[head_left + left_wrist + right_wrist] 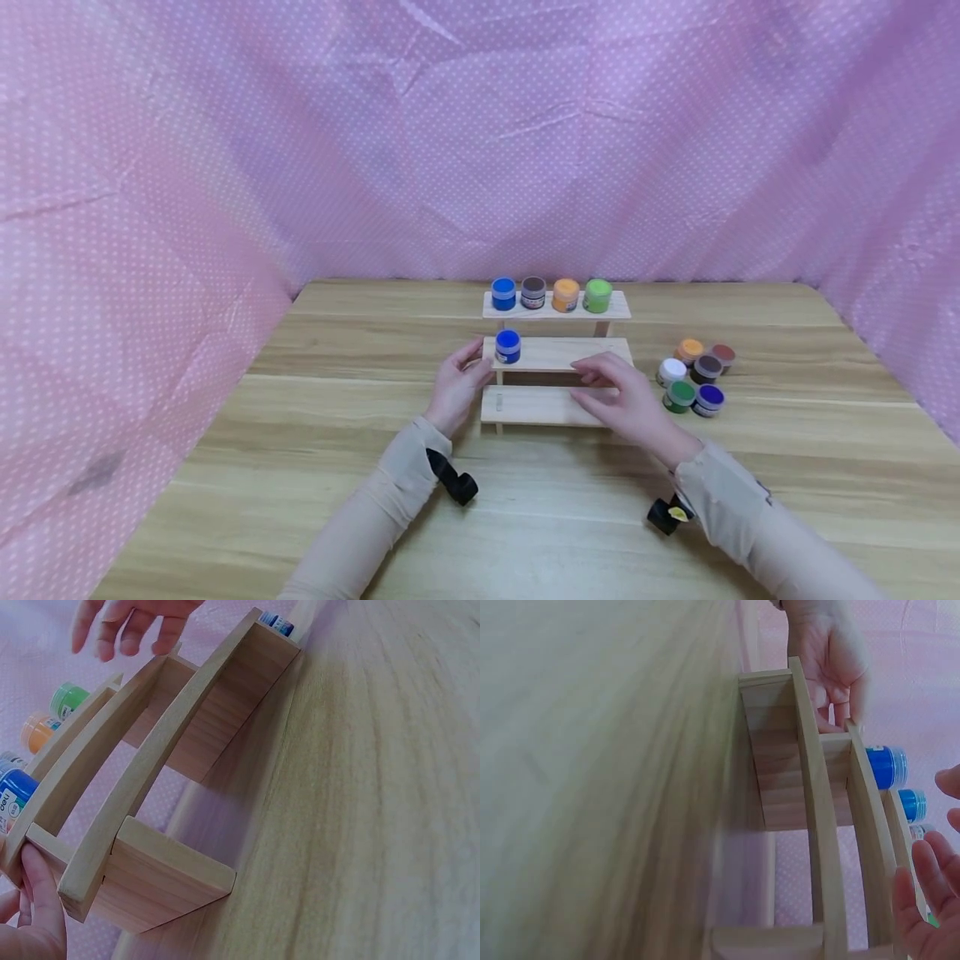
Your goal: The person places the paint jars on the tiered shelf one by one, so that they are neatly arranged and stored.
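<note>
A three-tier wooden display stand (555, 406) stands on the table. My left hand (454, 388) pinches the left end of its middle tier; in the left wrist view the thumb lies against the underside there. On that tier, close to this hand, sits a jar with a dark blue lid (507, 347). My right hand (628, 410) hovers over the right part of the middle and lower tiers, fingers loosely bent and holding nothing. Along the top tier stand a blue jar (503, 294), a dark brown jar (533, 292), an orange jar (566, 295) and a light green jar (597, 296).
Right of the stand, several jars are grouped on the table: orange (689, 351), reddish brown (723, 357), white (671, 372), dark brown (707, 368), green (679, 396) and dark blue (708, 400). A pink dotted cloth (480, 150) hangs behind the wooden table (337, 392).
</note>
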The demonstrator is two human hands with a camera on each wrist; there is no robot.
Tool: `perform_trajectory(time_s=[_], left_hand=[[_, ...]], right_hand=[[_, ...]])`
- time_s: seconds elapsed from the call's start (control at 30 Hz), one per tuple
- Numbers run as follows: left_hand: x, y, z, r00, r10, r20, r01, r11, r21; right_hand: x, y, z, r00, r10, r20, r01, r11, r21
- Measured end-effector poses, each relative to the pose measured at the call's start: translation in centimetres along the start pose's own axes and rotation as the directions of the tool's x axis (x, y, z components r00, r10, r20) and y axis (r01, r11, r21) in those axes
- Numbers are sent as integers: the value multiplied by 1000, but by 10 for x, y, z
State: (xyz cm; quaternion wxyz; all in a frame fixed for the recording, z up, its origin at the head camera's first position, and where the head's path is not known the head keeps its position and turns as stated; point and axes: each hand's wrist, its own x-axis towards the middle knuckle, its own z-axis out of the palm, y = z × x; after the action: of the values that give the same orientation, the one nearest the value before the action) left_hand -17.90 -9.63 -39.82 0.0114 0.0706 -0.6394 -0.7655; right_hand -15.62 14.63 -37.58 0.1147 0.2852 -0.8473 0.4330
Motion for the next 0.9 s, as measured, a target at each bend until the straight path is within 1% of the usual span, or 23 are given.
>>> perform_trajectory(time_s=[0.13,0.3,0.37,0.57,0.9], left_hand=[[3,-1,-2,1000,2,14,-2,1000,-2],[1,2,1,1000,-1,21,1,1000,-1],[0,3,1,1000,-3,15,3,1000,0],[-1,3,0,1000,3,14,-3,1000,7],[0,3,-1,1000,-8,20,8,1000,-5]], right_hand=[[-7,7,-3,999,-32,-13,32,999,-27],[-15,20,-18,991,-134,-17,132,986,-107],[-19,25,-24,988,-157,-13,153,978,-143],[-29,35,-44,985,-167,-40,153,960,-233],[-39,48,-74,976,-201,-78,168,935,-312]])
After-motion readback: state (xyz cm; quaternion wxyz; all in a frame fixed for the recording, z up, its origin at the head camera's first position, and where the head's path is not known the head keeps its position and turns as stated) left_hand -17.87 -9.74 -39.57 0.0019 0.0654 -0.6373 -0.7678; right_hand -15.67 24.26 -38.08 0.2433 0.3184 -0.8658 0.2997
